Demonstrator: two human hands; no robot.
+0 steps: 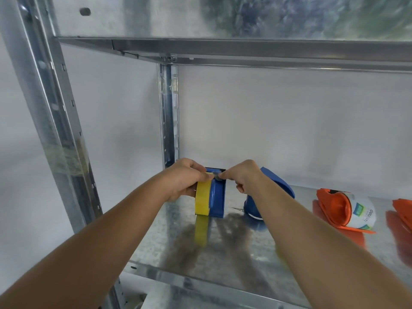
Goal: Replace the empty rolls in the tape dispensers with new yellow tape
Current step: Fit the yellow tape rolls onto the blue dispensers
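A yellow tape roll [202,200] sits upright against the left side of a blue tape dispenser [218,198] on the metal shelf [223,248]. My left hand [186,179] wraps over the top of the roll and holds it. My right hand [243,177] pinches something small at the dispenser's top edge, right where the tape's end lies; the pinched piece is too small to name with certainty. A second blue dispenser [273,192] stands just behind my right wrist, partly hidden.
An orange dispenser [334,208] with a white roll [362,211] lies to the right, another orange one [404,210] at the frame edge. Steel uprights [169,112] and an upper shelf rail [245,50] frame the bay; a white wall is behind.
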